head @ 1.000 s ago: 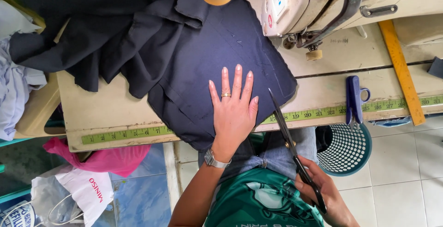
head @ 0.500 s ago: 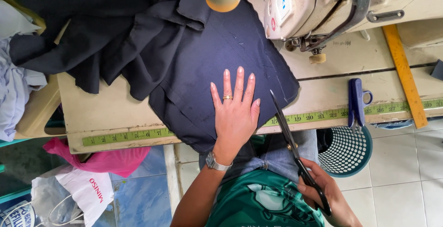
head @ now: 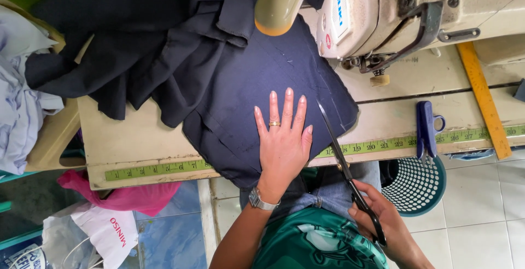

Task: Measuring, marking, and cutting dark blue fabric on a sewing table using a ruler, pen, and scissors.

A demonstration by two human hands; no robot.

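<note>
Head view showed little change from half a second before: the dark cloth (head: 257,83) lay on the desk (head: 131,137) below the sewing machine (head: 394,12). Her left hand (head: 284,143) stayed spread flat on it. Right hand (head: 383,220) gripped scissors (head: 342,159), blades along the cloth's edge just right of that hand. Beyond them lay blue snips (head: 425,129); a basket (head: 418,184) stood on the tiled floor (head: 481,214).

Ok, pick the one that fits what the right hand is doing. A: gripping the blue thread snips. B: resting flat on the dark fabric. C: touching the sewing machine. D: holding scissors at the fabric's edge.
D: the right hand grips the scissors, whose blades reach the edge of the navy fabric, while the left hand lies flat on it.
</note>
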